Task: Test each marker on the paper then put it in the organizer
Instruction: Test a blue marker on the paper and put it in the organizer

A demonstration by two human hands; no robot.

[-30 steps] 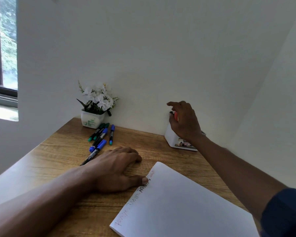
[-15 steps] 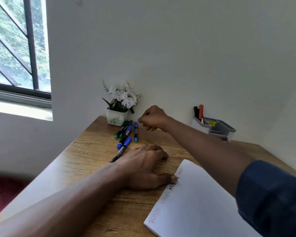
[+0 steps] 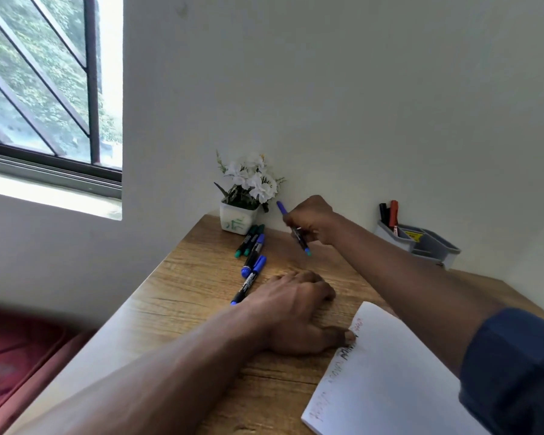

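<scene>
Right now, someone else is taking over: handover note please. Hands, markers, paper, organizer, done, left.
Right hand: grips a blue-capped marker, lifted off the table near the flower pot.
Left hand: flat on the table, thumb on the paper's corner.
Paper: front right, with test scribbles along its left edge.
Organizer: far right by the wall, a black and a red marker standing in it.
Loose markers: green and blue ones lying beside the pot.
Done: the two in the organizer.
Left: test and store the held marker, then the loose ones.
</scene>
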